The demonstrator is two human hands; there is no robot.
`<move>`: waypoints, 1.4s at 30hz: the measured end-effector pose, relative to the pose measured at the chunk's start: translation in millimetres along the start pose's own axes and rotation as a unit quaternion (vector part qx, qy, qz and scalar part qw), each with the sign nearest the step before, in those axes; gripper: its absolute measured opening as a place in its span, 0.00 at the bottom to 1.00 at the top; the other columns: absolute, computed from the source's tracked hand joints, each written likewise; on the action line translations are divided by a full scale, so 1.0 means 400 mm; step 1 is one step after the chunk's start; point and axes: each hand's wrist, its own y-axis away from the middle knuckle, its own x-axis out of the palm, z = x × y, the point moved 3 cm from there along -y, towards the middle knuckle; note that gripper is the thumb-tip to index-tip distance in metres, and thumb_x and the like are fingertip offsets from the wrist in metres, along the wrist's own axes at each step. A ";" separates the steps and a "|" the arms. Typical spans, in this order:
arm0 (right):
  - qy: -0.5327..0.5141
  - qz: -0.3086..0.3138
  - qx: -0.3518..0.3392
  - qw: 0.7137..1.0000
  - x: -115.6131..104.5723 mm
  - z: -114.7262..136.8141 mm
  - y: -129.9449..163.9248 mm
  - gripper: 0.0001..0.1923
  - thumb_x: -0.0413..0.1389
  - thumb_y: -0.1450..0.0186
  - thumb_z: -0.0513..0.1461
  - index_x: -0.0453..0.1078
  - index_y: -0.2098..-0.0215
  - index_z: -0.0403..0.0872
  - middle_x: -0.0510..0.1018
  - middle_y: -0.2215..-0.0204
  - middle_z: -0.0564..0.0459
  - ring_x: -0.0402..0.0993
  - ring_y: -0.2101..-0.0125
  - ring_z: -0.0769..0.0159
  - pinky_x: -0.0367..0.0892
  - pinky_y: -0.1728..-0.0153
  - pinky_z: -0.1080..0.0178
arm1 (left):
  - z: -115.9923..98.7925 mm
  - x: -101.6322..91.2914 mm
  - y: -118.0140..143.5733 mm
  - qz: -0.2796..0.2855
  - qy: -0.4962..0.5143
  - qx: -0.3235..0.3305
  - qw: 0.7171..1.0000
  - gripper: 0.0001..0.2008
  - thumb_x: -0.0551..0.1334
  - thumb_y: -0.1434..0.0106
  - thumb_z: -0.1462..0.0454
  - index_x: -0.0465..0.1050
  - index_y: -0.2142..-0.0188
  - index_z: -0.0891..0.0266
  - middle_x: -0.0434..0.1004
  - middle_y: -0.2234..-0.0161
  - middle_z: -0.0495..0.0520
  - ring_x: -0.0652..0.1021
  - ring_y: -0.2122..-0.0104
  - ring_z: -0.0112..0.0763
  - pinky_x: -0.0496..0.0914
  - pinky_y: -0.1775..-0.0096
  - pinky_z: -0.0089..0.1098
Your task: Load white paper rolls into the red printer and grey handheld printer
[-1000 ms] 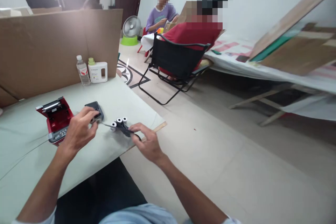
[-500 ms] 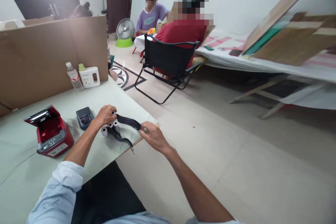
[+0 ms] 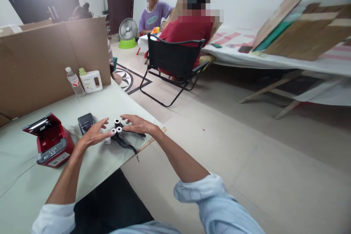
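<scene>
Several small rolls with white ends stand in a cluster near the table's edge, among them a roll wrapped in black (image 3: 117, 123) and a white roll (image 3: 108, 140). A black ribbon (image 3: 126, 145) runs from the cluster and hangs over the edge. Another black strip (image 3: 139, 134) lies towards the right on the tabletop. My left hand (image 3: 95, 132) is beside the rolls on their left, open with fingers apart. On the other side my right hand (image 3: 136, 124) hovers over the strip, fingers stretched out and holding nothing. Whether either hand touches a roll, I cannot tell.
On the table (image 3: 109, 108) stand a red printer (image 3: 53, 144) with its lid up, a dark small device (image 3: 85, 122), a water bottle (image 3: 75, 83) and a white jug (image 3: 91, 82). Cardboard (image 3: 55, 53) walls the back. A black chair (image 3: 175, 58) holds a seated person.
My right hand has let go of the black ribbon and moved left to the rolls. My left hand has opened and drawn back leftward from the roll it was on.
</scene>
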 end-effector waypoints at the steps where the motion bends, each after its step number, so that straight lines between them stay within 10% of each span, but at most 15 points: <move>1: -0.003 0.018 -0.002 1.000 0.006 0.000 -0.015 0.30 0.65 0.37 0.39 0.71 0.37 0.46 0.79 0.43 0.42 0.81 0.53 0.55 0.75 0.50 0.56 | 0.017 0.004 0.028 0.004 0.010 0.001 1.000 0.44 0.69 0.40 0.50 0.60 0.28 0.63 0.72 0.35 0.68 0.79 0.45 0.49 0.74 0.44 0.46; 13: -0.074 0.039 -0.055 0.995 0.085 0.036 -0.012 0.21 0.52 0.36 0.31 0.75 0.48 0.44 0.82 0.57 0.50 0.75 0.65 0.65 0.69 0.59 0.63 | 0.067 0.157 0.065 -0.127 -0.071 0.011 0.989 0.30 0.65 0.39 0.66 0.70 0.36 0.61 0.81 0.47 0.62 0.80 0.48 0.48 0.73 0.43 0.45; 25: -0.055 0.070 -0.065 0.994 0.248 0.132 0.000 0.23 0.56 0.35 0.33 0.71 0.41 0.45 0.80 0.54 0.48 0.75 0.63 0.65 0.70 0.56 0.62 | 0.111 0.068 0.245 -0.111 -0.067 -0.002 0.992 0.27 0.62 0.37 0.67 0.71 0.38 0.59 0.81 0.47 0.59 0.79 0.49 0.47 0.73 0.43 0.47; 42: -0.080 0.041 -0.057 0.994 0.227 0.108 0.045 0.32 0.57 0.35 0.37 0.64 0.32 0.45 0.76 0.42 0.41 0.78 0.53 0.59 0.76 0.52 0.56 | 0.101 0.042 0.352 -0.178 -0.009 -0.033 0.984 0.15 0.61 0.36 0.65 0.75 0.50 0.58 0.84 0.55 0.56 0.82 0.58 0.40 0.77 0.54 0.39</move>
